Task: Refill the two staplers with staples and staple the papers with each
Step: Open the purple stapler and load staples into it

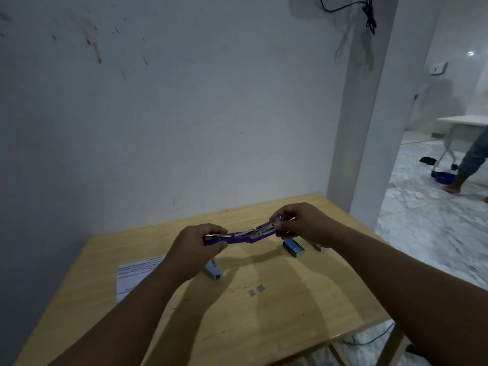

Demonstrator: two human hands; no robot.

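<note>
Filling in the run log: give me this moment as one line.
stage: refilling | left hand: grips purple stapler, swung open | right hand: holds its other end | light blue stapler: on table | papers: unstapled

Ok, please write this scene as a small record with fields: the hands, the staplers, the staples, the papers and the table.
left hand: left hand grips one end of the purple stapler
right hand: right hand holds its other end
purple stapler: swung wide open, held above the wooden table
second stapler: light blue stapler on the table, untouched
staples: blue staple box below the right hand; two small staple strips loose on the table
papers: printed papers at the left, partly hidden by the left forearm
</note>
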